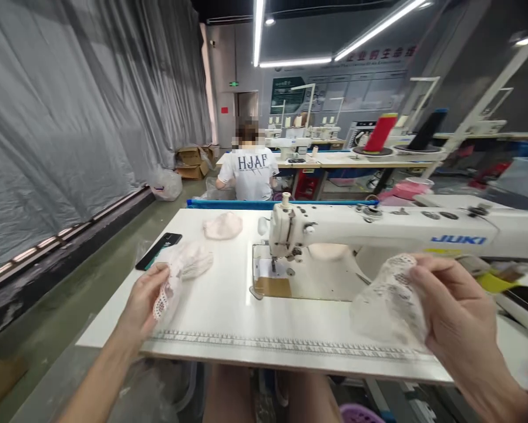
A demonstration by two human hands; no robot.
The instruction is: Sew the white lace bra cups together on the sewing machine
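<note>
Blue "JUKI" lettering marks the white sewing machine [378, 226] on a glossy bench [228, 314], where a person's two bare hands hold delicate pale fabric well apart. At left, the left hand [143, 296] has its fingers pinched closed on a lace-edged cloth [172, 288], its border pierced with small holes, above the bench near its left side; a soft, folded pale bundle [197, 262] adjoins it, though whether the two are joined cannot be told. At right, the right hand [460, 311] pinches a sheer white lace piece [389, 302] between thumb and fingers, in front of the machine's arm.

A printed measuring tape [264, 345] follows the front edge; its numerals are too small to read. Smooth white surface stretches from the left hand to the machine's needle plate [275, 267]. A crumpled pale pink cloth [223, 226] lies toward the far edge, and a dark, flat phone-like object [160, 249] rests at the left edge. Beyond, a seated person [252, 176] wears a white shirt lettered "HJAF".
</note>
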